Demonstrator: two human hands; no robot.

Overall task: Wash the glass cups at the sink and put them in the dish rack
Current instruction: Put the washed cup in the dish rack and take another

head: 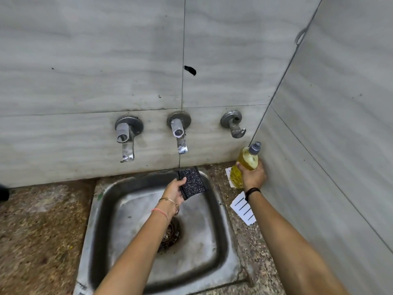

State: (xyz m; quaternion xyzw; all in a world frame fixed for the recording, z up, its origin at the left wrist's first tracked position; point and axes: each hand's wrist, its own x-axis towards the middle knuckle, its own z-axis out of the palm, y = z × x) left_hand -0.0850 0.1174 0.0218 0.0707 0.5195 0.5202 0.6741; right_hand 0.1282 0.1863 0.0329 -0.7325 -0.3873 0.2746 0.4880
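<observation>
My left hand (174, 189) holds a dark speckled scrub pad (192, 181) over the back of the steel sink (100, 220). At the sink's back right corner, my right hand (254, 174) grips a bottle of yellow dish soap (245, 161) with a grey cap, upright and close to the side wall. The sink basin holds no dishes, and its drain (170, 235) shows dark grime. No glass cups and no dish rack appear in view.
Two taps (126, 135) (179, 133) and a third wall fitting (234, 124) jut from the tiled wall above the sink. White cards with black lines (243, 207) lie on the speckled stone counter (42, 220) right of the sink. The side wall stands close on the right.
</observation>
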